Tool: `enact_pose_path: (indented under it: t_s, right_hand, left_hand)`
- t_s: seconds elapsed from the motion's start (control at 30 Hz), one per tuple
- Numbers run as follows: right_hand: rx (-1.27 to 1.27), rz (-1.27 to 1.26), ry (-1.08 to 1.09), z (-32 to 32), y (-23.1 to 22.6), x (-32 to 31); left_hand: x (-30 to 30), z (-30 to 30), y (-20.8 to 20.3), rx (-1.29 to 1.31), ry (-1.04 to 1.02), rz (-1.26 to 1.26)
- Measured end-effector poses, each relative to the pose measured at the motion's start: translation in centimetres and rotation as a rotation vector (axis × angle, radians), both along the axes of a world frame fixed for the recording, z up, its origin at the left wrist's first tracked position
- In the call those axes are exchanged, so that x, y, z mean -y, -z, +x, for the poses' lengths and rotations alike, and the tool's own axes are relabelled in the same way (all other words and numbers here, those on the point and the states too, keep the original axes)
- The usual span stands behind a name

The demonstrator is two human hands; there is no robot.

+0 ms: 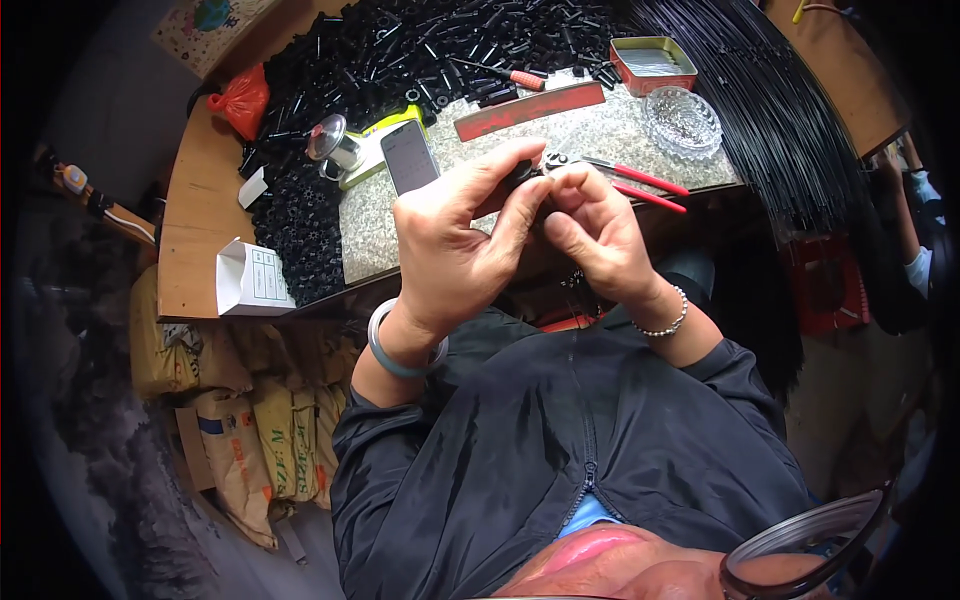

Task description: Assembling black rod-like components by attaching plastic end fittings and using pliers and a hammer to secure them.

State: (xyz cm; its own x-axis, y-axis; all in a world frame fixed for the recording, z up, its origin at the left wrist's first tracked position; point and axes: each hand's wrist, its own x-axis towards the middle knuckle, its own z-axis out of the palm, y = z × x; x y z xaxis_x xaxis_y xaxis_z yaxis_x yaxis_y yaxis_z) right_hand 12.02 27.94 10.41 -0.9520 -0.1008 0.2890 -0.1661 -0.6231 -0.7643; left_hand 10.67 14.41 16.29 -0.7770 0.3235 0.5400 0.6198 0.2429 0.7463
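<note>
My left hand point(462, 232) pinches a small black part point(520, 174) between thumb and fingers, above the near edge of the table. Close against it, my right hand point(606, 238) has its fingers curled in toward the same spot; what they grip is hidden. Just beyond my right fingers lie red-handled pliers point(652, 186), their jaws toward my hands. A phone point(408, 156) with a lit screen rests beyond my left hand. Farther back are a long red bar point(530, 110) and a screwdriver point(525, 79) with a red handle.
Loose black plastic parts point(400, 60) are heaped at the back and left. Long black rods point(770, 110) cover the right side. Near them stand a red tin point(654, 66) and a clear glass dish point(682, 122). A white box point(250, 277) sits at the left edge; sacks point(240, 440) stand below.
</note>
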Motion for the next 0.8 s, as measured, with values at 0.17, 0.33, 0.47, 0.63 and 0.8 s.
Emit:
enact_pose_path:
  t_s: [0.17,0.33,0.47,0.63,0.8]
  right_hand:
    - [-0.091,0.000,-0.229,-0.7,1.8,-1.4]
    - [-0.025,-0.082,-0.233,-0.6,1.7,-1.2]
    - [0.001,-0.029,-0.375,-0.8,1.8,-1.3]
    - [-0.160,0.303,-0.538,-1.6,3.5,-1.7]
    - [-0.227,0.528,-0.017,-0.7,2.7,0.2]
  left_hand:
    - [0.2,0.0,-0.2,0.168,0.070,0.093]
    - [0.3,0.0,-0.8,0.312,0.085,0.075]
    - [1.0,-0.8,0.0,0.166,0.182,0.081]
    - [0.9,-0.7,-0.4,0.180,0.295,0.005]
    - [-0.1,-0.7,-0.5,0.121,0.168,0.113]
